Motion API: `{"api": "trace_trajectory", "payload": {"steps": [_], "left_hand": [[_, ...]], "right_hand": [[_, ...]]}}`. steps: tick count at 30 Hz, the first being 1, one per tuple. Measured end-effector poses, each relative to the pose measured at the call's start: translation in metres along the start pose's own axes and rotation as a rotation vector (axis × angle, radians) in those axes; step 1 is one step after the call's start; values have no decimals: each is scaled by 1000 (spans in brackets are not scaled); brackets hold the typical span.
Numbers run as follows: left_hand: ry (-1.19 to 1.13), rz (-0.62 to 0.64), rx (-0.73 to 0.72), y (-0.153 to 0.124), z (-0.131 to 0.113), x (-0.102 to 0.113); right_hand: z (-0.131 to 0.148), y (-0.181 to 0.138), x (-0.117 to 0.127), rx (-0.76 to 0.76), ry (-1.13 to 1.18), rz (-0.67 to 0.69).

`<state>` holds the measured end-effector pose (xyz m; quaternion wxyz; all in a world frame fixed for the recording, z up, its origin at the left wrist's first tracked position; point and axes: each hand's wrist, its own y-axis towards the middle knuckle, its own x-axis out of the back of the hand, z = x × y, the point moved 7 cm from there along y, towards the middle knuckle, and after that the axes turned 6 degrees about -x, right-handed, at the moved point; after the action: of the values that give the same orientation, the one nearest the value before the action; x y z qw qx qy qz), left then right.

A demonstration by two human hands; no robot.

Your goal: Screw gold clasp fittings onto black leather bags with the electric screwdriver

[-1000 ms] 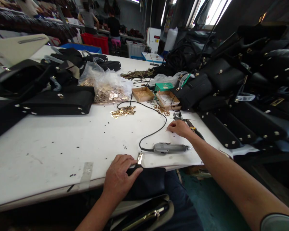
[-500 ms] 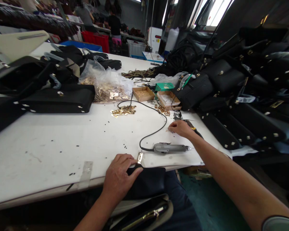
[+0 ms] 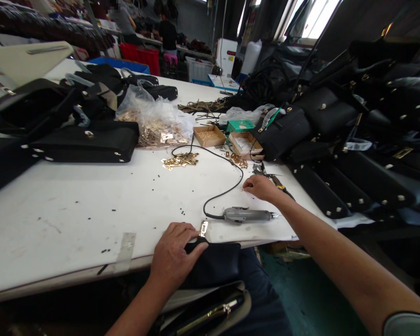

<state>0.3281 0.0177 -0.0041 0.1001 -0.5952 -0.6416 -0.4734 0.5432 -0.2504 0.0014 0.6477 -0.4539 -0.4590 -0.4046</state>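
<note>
At the table's front edge my left hand (image 3: 175, 254) grips the black flap of a bag (image 3: 217, 263), thumb on top. A gold clasp plate (image 3: 203, 229) with a rectangular slot sticks out from the flap's edge beside my fingertips. My right hand (image 3: 259, 187) reaches over the white table with thumb and fingers pinched together near the surface; whatever is between them is too small to make out. Between the two hands lies a grey electric screwdriver (image 3: 248, 215), its bit pointing right. The bag's open body with gold trim (image 3: 210, 317) rests at my lap.
A pile of gold plates (image 3: 180, 160), a bag of metal fittings (image 3: 154, 130) and a cardboard box of small gold pieces (image 3: 209, 136) stand farther back. Pliers (image 3: 282, 185) lie beyond my right hand. Black handbags (image 3: 336, 140) are heaped right, others (image 3: 87, 142) left. A black cord (image 3: 227, 191) crosses the table.
My right hand has shifted very slightly left, its fingertips still pinched by the table. My left hand and the flap stay in place.
</note>
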Motion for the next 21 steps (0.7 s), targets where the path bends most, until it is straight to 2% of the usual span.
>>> {"api": "trace_trajectory", "payload": {"steps": [10, 18, 21], "left_hand": [[-15, 18, 10, -2, 1, -2], [-52, 34, 32, -1, 4, -3], [-58, 39, 74, -3, 5, -2]], "right_hand": [[3, -3, -1, 19, -51, 31], [-3, -11, 13, -52, 80, -21], [6, -22, 21, -36, 122, -19]]}}
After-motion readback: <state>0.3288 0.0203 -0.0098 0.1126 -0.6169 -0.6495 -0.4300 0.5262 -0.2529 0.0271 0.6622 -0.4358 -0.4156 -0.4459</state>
